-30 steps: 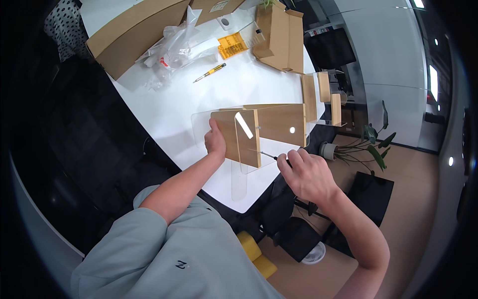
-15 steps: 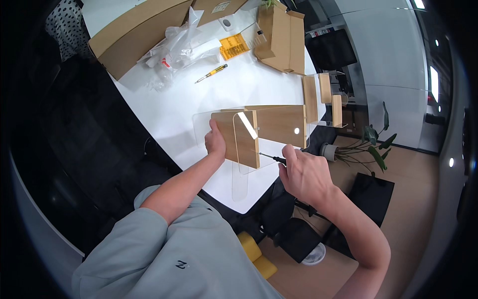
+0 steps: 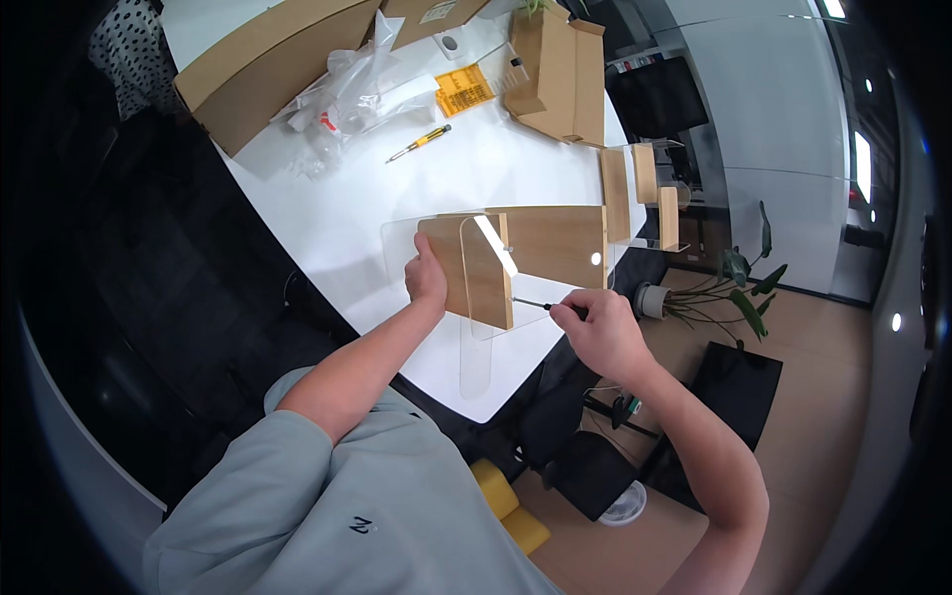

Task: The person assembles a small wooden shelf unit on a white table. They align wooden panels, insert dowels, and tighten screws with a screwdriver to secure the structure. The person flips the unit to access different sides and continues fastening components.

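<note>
My left hand [image 3: 426,278] is closed around the left edge of a light wooden board [image 3: 451,263]. Clear acrylic panels lie against this board, one with a rounded strip [image 3: 476,369] reaching down over the table's near corner. Behind stands a second wooden board [image 3: 560,236], joined into the same assembly. In my right hand [image 3: 607,335] is a screwdriver [image 3: 534,303] with a dark handle and a thin metal shaft. Its tip meets the right edge of the nearer board; any screw there is too small to make out.
On the white table [image 3: 317,223] lie a yellow-handled screwdriver [image 3: 418,144], crumpled clear plastic wrap [image 3: 347,99] and an orange printed card [image 3: 463,91]. Cardboard boxes [image 3: 560,84] stand at the back. A similar wood-and-acrylic piece [image 3: 617,193] sits at the right edge, near a potted plant [image 3: 652,299].
My right hand has turned around the screwdriver handle, its fingers curled further over, while the tip stays at the board's edge. The left hand keeps its hold.
</note>
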The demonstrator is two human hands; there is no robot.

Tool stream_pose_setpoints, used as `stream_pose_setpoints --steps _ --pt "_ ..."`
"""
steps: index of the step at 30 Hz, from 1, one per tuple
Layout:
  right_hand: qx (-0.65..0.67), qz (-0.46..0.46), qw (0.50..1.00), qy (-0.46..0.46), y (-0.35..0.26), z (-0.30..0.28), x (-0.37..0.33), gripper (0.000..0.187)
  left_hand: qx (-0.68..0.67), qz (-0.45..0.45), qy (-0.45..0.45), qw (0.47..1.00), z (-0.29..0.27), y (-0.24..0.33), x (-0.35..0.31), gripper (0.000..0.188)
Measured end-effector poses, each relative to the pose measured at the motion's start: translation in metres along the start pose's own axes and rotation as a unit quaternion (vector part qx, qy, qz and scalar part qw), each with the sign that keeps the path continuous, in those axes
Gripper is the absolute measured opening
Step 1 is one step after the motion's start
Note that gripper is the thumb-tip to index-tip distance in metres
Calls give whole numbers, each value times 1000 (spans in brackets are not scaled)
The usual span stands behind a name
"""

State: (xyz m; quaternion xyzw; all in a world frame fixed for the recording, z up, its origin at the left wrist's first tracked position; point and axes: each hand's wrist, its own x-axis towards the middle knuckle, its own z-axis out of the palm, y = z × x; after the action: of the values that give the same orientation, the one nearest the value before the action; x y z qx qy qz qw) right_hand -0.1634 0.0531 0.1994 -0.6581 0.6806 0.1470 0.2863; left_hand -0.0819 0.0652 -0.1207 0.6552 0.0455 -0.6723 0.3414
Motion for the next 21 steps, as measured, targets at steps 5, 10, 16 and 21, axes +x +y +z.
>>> stream_pose_setpoints --steps 5,10,16,21 --pt "-29 65 997 -32 4 -1 4 30 19 13 -2 1000 -2 0 0 90" --pt "-345 -210 911 78 -7 0 -13 16 8 -1 9 1000 -2 4 -2 90" --pt "-465 -396 780 136 7 -3 -13 13 18 11 -6 1000 -1 6 -9 90" --pt "-235 -153 958 54 0 5 -9 19 4 9 -1 1000 1 1 0 90"
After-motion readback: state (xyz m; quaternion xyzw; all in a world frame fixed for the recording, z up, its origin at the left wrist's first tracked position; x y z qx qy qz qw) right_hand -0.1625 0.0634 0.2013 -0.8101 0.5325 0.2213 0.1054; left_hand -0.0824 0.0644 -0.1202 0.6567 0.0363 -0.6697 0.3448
